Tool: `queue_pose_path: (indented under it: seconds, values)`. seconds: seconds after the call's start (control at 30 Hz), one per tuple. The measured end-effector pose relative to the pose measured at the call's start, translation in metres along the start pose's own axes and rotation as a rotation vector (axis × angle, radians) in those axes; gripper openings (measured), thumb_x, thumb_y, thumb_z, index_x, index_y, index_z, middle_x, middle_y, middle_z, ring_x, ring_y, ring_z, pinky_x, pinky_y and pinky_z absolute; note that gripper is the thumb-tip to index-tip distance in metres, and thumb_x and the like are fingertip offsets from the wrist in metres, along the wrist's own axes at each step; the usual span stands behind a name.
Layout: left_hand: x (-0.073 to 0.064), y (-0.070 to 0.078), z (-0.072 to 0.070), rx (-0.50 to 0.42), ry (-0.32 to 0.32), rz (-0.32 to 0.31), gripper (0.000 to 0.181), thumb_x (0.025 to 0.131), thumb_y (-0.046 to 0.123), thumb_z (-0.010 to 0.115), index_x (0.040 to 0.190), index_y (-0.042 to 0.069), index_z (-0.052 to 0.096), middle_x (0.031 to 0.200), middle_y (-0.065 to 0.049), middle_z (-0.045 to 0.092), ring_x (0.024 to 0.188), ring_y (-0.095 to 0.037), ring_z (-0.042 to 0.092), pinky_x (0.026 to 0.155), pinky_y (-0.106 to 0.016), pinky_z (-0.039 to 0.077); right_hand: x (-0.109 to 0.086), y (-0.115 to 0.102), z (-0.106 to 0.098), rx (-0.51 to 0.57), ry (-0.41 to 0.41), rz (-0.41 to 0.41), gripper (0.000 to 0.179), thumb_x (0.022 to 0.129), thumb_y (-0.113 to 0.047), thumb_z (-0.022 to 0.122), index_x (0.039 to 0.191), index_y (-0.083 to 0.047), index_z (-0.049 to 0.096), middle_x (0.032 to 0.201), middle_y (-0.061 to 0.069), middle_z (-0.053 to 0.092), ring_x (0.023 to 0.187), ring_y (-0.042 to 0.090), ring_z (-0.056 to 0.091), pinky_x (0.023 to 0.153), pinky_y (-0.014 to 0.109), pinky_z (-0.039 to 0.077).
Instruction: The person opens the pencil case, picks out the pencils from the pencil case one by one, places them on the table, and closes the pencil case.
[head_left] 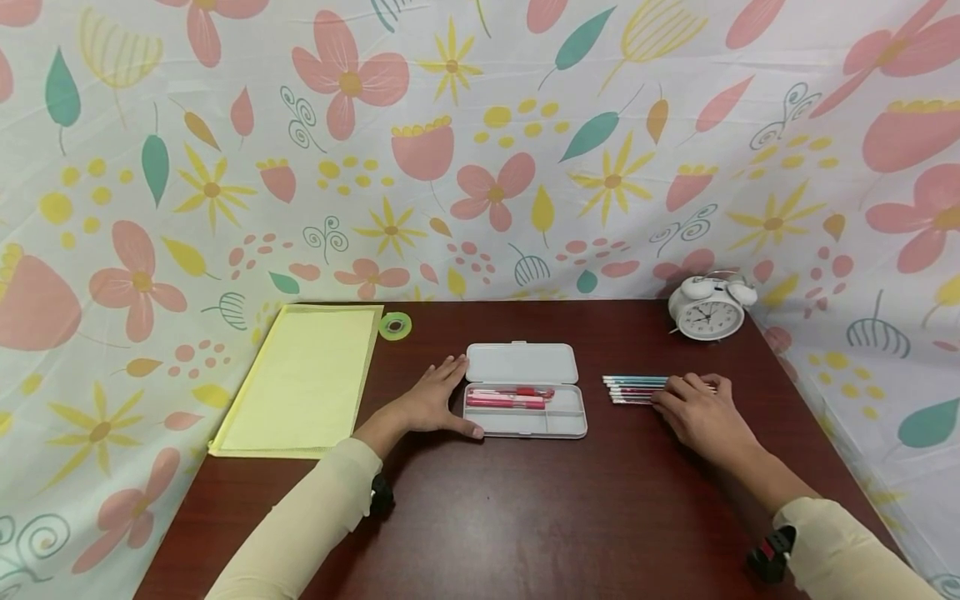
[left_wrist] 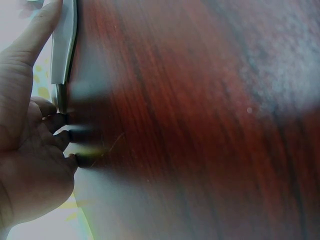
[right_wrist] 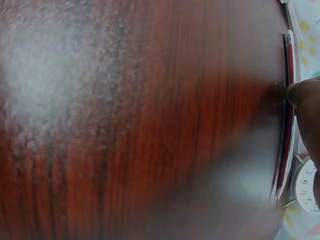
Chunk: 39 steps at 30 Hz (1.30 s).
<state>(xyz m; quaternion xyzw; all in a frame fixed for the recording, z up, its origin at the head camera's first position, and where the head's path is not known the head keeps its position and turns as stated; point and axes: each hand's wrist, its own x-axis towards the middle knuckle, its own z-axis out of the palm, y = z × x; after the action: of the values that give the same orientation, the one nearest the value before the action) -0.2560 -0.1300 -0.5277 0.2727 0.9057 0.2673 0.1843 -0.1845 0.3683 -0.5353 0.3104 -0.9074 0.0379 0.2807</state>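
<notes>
An open white pencil case (head_left: 564, 426) lies mid-table, its lid (head_left: 522, 364) folded back toward the wall. Red and pink pens (head_left: 510, 402) fill its long left compartment. My left hand (head_left: 431, 402) is at the case's left side with fingers spread, the thumb tip at the near left corner. In the left wrist view, the thumb lies along the case's edge. To the right, several pencils (head_left: 630, 390) lie side by side on the table. My right hand (head_left: 701, 412) grips them from above, covering their right ends; its fingertip meets the nearest pencil (right_wrist: 290, 65) in the right wrist view.
A yellow folder (head_left: 303, 379) lies at the left, with a round green roll of tape (head_left: 395, 326) by its far right corner. At the back right stands a white twin-bell alarm clock (head_left: 708, 317). Floral cloth (head_left: 495, 125) hangs around the brown table (head_left: 487, 517).
</notes>
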Motion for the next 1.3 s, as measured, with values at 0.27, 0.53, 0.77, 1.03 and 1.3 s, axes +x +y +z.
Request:
queue_pose_path:
  seconds: [0.27, 0.53, 0.77, 1.03, 1.3]
  values:
    - [-0.002, 0.008, -0.005, 0.022, -0.027, -0.030, 0.148, 0.076, 0.076, 0.090, 0.179, 0.008, 0.007, 0.189, -0.011, 0.005, 0.176, -0.032, -0.001, 0.142, -0.059, 0.002, 0.002, -0.001, 0.000, -0.003, -0.005, -0.007, 0.017, 0.097, -0.020, 0.066, 0.102, -0.011, 0.080, 0.096, 0.008, 0.067, 0.091, 0.034, 0.060, 0.087, 0.067, 0.040]
    - [-0.001, 0.002, -0.001, 0.010, -0.006, -0.008, 0.154, 0.071, 0.085, 0.087, 0.179, 0.010, 0.008, 0.189, -0.010, 0.007, 0.176, -0.033, 0.001, 0.141, -0.062, 0.004, 0.001, -0.001, 0.002, -0.002, -0.006, 0.000, 0.013, 0.094, -0.016, 0.070, 0.102, -0.011, 0.079, 0.096, 0.008, 0.067, 0.091, 0.034, 0.060, 0.087, 0.067, 0.041]
    - [0.002, 0.000, 0.001, -0.007, -0.013, -0.020, 0.153, 0.072, 0.083, 0.088, 0.179, 0.010, 0.007, 0.189, -0.008, 0.006, 0.176, -0.031, 0.000, 0.142, -0.060, 0.003, 0.001, -0.002, 0.002, -0.001, -0.002, 0.009, 0.012, 0.091, -0.012, 0.076, 0.102, -0.012, 0.079, 0.095, 0.008, 0.066, 0.090, 0.034, 0.060, 0.085, 0.067, 0.042]
    - [0.004, -0.005, 0.004, -0.006, -0.006, -0.026, 0.155, 0.070, 0.085, 0.088, 0.180, 0.012, 0.006, 0.189, -0.006, 0.005, 0.176, -0.029, -0.002, 0.142, -0.058, 0.002, 0.008, -0.012, 0.001, 0.021, -0.005, 0.040, 0.014, 0.088, -0.014, 0.083, 0.101, -0.011, 0.079, 0.095, 0.007, 0.066, 0.090, 0.032, 0.059, 0.084, 0.065, 0.042]
    - [-0.001, 0.002, -0.001, -0.002, -0.003, 0.002, 0.151, 0.074, 0.085, 0.086, 0.179, 0.010, 0.008, 0.189, -0.011, 0.007, 0.176, -0.032, 0.000, 0.142, -0.058, 0.002, 0.044, -0.064, 0.002, 0.161, -0.141, 0.093, 0.023, 0.094, -0.021, 0.086, 0.116, -0.015, 0.082, 0.111, 0.004, 0.072, 0.108, 0.029, 0.064, 0.086, 0.061, 0.047]
